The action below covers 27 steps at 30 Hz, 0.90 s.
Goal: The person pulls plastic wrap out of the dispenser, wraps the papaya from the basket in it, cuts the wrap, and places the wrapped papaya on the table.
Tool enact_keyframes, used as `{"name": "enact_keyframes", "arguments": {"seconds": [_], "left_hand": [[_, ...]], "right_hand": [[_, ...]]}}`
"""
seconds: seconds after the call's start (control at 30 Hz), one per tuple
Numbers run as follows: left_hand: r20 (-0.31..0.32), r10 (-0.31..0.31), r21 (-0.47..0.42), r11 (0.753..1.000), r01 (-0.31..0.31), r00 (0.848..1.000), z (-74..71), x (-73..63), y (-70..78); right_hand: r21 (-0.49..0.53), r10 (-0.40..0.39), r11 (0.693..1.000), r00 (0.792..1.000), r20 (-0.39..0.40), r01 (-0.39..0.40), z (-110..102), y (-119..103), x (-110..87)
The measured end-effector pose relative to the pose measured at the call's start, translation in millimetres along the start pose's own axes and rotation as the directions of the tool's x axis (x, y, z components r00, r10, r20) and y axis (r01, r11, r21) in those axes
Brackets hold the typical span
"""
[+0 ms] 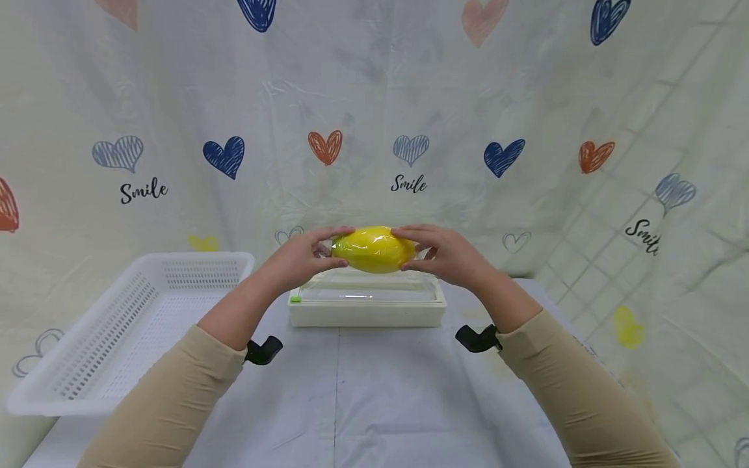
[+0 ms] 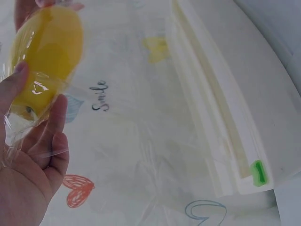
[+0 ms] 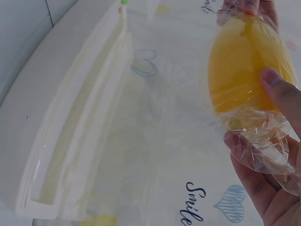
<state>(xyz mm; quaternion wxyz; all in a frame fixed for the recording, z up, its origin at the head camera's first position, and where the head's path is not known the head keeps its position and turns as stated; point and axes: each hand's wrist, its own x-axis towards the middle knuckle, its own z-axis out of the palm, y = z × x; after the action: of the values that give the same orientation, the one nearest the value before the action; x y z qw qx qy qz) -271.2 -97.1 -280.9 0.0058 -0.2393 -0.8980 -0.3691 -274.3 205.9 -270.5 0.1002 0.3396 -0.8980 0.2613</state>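
Sleeves (image 1: 158, 396): tan, closest of all, reaching in over the table (image 1: 363, 409) from its near edge.
Yellow fruit (image 1: 376, 250): up in the air, level between two hands, above the white box (image 1: 367, 315) near the table's far edge.
Left hand (image 1: 304, 255): gripping the greenish end, fingers above, thumb below.
Right hand (image 1: 447, 255): gripping the opposite end, much the same hold — nicely balanced!
Clear film (image 3: 256, 146): round the fruit, bunched and loose past both ends.
Film work: I'd gather that slack close to each end and smooth it snug, pulling evenly — too hard and it could tear.
Hold: looks slippery to me, so some steady pressure from both sides should stop it turning.
White basket (image 1: 76, 367): along the table's left edge, well apart from the fruit.
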Motion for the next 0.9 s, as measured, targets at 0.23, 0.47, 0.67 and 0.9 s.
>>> {"name": "enact_keyframes", "arguments": {"seconds": [0.23, 0.47, 0.67, 0.9], "left_hand": [[-0.001, -0.008, -0.009, 1.000, 0.008, 1.000, -3.7, -1.5, 6.4], [0.015, 0.006, -0.024, 1.000, -0.005, 1.000, -3.2, -8.3, 8.7], [0.047, -0.032, -0.040, 0.999, 0.034, 0.998, 4.6, -22.7, 8.0], [0.085, -0.097, -0.087, 0.991, 0.104, 0.992, 25.7, -46.5, -0.8]], "right_hand": [[0.013, 0.024, 1.000, 1.000, 0.012, -0.025, -8, -8, -0.6], [0.024, 0.034, 0.999, 0.999, 0.043, -0.035, -10, -12, -5.7], [0.035, 0.028, 0.999, 0.996, 0.086, -0.032, -4, -14, -17.0], [0.019, 0.028, 0.999, 0.987, 0.160, -0.031, 13, -19, -37.3]]}}
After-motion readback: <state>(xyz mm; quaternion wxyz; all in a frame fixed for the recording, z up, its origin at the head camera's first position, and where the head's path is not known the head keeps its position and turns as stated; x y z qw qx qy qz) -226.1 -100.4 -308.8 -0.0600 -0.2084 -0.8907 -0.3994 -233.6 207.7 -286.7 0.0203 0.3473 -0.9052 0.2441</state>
